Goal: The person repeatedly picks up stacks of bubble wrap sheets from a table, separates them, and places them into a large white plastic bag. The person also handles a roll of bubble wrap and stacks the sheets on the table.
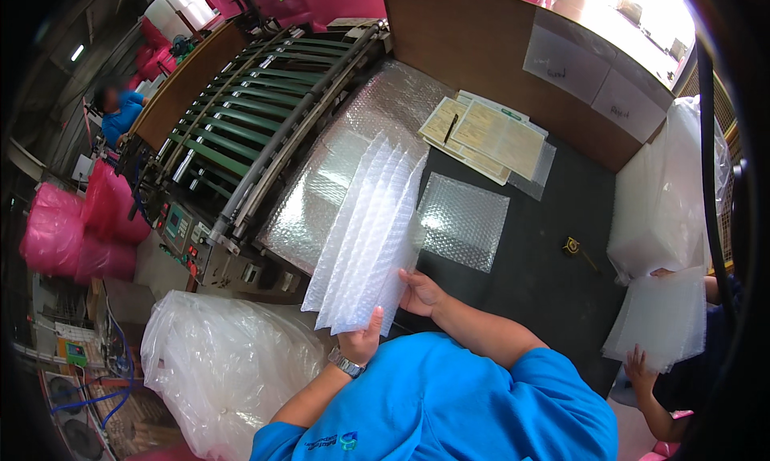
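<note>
Pinched along its lower end by both hands, left (361,342) and right (422,294), is one fanned stack of bubble-wrap sheets (365,236), translucent, dimpled and long-edged; several overlap, too closely to count. The stack stands tilted above the near-left part of one dark, flat table (539,284), in front of the person's blue shirt. To the left bulges one big, crinkled clear plastic bag (233,369). Just beyond the stack lies one loose square bubble sheet (465,220), glossy and pebbled; to its right sits one small yellow-and-black tape measure (571,246). At the right edge, a co-worker's two hands hold a bundle of translucent sheets (658,320). Farther off are at least two flat, cream-faced documents (499,138), a machine with green slats (249,120), and two white papers on one smooth brown board (465,36).
</note>
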